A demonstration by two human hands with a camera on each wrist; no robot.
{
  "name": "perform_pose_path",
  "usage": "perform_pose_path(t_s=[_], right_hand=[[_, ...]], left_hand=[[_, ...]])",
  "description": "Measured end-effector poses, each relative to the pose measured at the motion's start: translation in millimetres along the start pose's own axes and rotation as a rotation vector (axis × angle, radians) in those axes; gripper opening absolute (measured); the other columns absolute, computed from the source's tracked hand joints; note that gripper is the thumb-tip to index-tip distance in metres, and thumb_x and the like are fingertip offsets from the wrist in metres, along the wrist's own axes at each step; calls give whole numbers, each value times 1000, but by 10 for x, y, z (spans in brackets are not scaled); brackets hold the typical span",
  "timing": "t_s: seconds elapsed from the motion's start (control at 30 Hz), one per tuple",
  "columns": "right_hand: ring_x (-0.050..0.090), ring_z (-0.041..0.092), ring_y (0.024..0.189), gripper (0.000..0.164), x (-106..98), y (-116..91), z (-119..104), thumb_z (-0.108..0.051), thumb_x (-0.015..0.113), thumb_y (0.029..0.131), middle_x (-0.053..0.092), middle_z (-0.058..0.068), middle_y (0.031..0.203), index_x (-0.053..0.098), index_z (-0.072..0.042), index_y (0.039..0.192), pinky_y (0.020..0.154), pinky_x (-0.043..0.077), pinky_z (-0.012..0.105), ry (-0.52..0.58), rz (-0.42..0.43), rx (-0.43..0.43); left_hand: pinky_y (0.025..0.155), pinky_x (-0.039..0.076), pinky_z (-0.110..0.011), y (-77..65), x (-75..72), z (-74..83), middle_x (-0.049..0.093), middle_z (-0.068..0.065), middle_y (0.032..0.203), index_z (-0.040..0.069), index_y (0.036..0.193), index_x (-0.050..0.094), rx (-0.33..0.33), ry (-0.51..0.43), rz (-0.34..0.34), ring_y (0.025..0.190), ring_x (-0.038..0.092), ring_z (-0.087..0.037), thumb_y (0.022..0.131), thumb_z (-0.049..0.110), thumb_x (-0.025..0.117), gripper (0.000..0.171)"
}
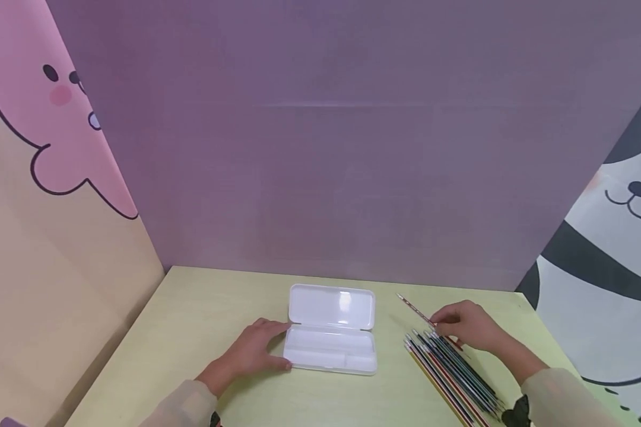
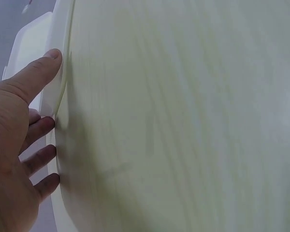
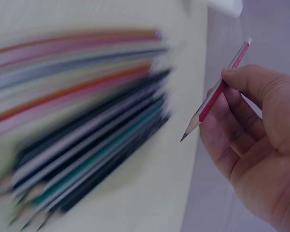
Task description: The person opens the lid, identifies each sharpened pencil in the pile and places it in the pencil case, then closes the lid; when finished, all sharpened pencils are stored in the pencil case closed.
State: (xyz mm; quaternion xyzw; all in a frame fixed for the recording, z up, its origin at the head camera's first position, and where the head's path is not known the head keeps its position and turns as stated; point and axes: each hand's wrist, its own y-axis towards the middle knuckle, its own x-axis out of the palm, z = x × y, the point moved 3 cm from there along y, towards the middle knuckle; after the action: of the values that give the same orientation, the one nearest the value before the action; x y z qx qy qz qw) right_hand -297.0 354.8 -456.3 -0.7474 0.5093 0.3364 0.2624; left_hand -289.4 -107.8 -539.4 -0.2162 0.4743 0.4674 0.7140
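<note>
We observe two bare hands working at a pale, wood-grained tabletop (image 1: 219,308). A white plastic pencil case (image 1: 326,356) lies open near its middle, with the lid (image 1: 320,305) laid back on the far side and the tray nearer the person.

Left hand (image 1: 256,351): we note the thumb spread wide from the index finger. The thumb touches the near left corner of the tray; the index finger reaches the left edge by the hinge. In the left wrist view, the remaining fingers (image 2: 42,158) bend loosely along the rim.

Right hand (image 1: 467,326): we find the fingers narrow, pinching a red-and-silver pencil (image 3: 211,103) by its shaft. Its sharpened graphite tip points the same general way as the tips of the pile.

Pencil pile (image 1: 451,370): we locate it to the right of the case, well apart from it, just beside the held pencil. Dark, green, red and yellow-orange shafts lie side by side, blurred in the right wrist view.

Surroundings: we see a purple panel (image 1: 342,178) behind the tabletop, a pink cartoon figure (image 1: 80,160) at left and a panda print (image 1: 619,237) at right.
</note>
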Motion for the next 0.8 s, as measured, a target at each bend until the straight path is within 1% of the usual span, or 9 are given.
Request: perform_pose_path(t_s=[0.13, 0.2, 0.27, 0.47, 0.67, 0.8], right_hand=[[62, 22, 70, 13, 132, 199, -307, -14, 67, 89, 70, 10, 91, 73, -11, 101, 54, 56, 37, 22, -35, -54], [61, 23, 68, 13, 210, 292, -444, -13, 68, 89, 70, 10, 92, 73, -12, 100, 54, 56, 38, 32, -58, -70], [61, 21, 68, 12, 298, 382, -550, -14, 69, 88, 70, 7, 91, 74, -14, 99, 55, 56, 37, 39, -77, -83], [62, 19, 72, 14, 582, 608, -862, -9, 69, 88, 71, 8, 89, 74, -6, 101, 60, 56, 35, 80, -162, -153], [61, 13, 71, 12, 873, 784, -1060, -6, 71, 86, 70, 0, 83, 75, -8, 97, 63, 53, 27, 42, -208, -218], [61, 11, 72, 12, 1064, 869, -1126, -3, 72, 83, 71, 0, 81, 76, -9, 93, 66, 52, 25, 16, -229, -273]], left_hand=[[103, 38, -47, 30, 11, 20, 59, 3, 134, 18, 142, 50, 2, -5, -4, 119, 47, -19, 66, 61, 78, 91], [103, 38, -48, 37, 8, 33, 59, 2, 134, 18, 142, 50, -1, -12, -5, 120, 47, -20, 66, 60, 79, 91], [104, 37, -48, 43, 9, 40, 58, 2, 134, 18, 142, 50, -5, -10, -8, 120, 47, -20, 66, 59, 80, 91], [102, 39, -47, 59, 8, 40, 58, 3, 134, 19, 142, 50, -12, -4, -10, 118, 47, -19, 65, 59, 80, 91], [102, 40, -46, 68, 14, 39, 59, 4, 134, 19, 142, 50, -13, 0, -20, 119, 47, -19, 66, 59, 80, 91], [101, 41, -45, 56, 15, 36, 59, 5, 134, 19, 142, 50, -17, 6, -17, 118, 47, -19, 66, 57, 81, 90]])
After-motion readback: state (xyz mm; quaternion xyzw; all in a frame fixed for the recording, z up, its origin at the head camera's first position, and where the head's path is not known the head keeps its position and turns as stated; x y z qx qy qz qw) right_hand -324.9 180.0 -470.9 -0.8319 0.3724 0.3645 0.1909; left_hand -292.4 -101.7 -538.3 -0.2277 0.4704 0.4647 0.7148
